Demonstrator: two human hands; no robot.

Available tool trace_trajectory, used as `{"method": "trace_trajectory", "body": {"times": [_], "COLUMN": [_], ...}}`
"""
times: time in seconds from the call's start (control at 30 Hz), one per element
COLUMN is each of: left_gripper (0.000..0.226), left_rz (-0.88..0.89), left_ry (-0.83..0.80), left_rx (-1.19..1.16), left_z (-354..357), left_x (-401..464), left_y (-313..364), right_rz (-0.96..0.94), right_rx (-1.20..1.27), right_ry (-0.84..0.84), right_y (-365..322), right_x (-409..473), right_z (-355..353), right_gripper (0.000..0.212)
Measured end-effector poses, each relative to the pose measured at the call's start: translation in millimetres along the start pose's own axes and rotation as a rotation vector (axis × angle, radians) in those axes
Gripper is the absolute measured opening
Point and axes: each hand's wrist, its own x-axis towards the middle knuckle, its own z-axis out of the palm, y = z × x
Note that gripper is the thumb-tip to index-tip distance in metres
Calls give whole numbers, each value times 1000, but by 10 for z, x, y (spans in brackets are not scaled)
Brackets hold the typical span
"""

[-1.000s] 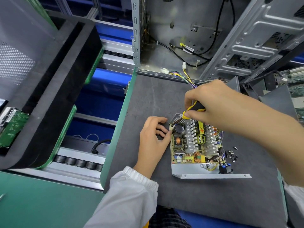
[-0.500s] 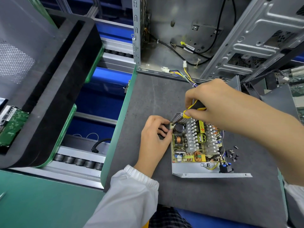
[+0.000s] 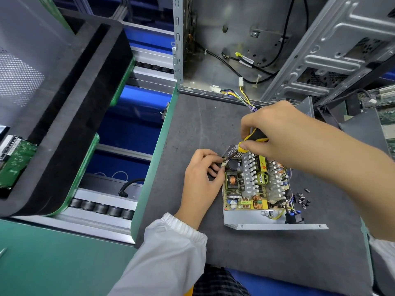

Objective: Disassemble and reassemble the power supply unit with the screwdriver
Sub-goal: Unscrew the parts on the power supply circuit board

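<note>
The open power supply unit (image 3: 256,189) lies on the dark grey mat (image 3: 267,253), its circuit board with heat sinks, coils and a black capacitor exposed. My right hand (image 3: 282,135) grips the yellow-and-black screwdriver (image 3: 255,138), whose shaft slants down-left to the board's far left corner. My left hand (image 3: 201,178) rests at the unit's left edge, with thumb and fingertips pinched at the screwdriver tip near that corner. What the fingers pinch is too small to tell.
Loose screws (image 3: 301,199) lie on the mat just right of the unit. An open computer case (image 3: 235,50) with dangling cables stands behind. A black foam tray (image 3: 74,124) holding a green circuit board (image 3: 15,163) sits at left over a roller conveyor (image 3: 100,208).
My left hand's fingertips have moved right and up to the board's far left corner, meeting the screwdriver tip. My right hand has barely shifted.
</note>
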Motion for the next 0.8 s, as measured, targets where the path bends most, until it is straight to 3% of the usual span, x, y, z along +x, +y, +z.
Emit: {"method": "trace_trajectory", "body": {"times": [0.8], "left_gripper": [14], "left_rz": [48], "left_ry": [20], "left_rx": [74], "left_z": [19], "left_x": [-22], "left_y": [-14], "right_rz": [13], "right_rx": [-9], "right_ry": [-10], "right_y": [-40], "right_x": [19], "right_z": [25], "right_gripper": [15]}}
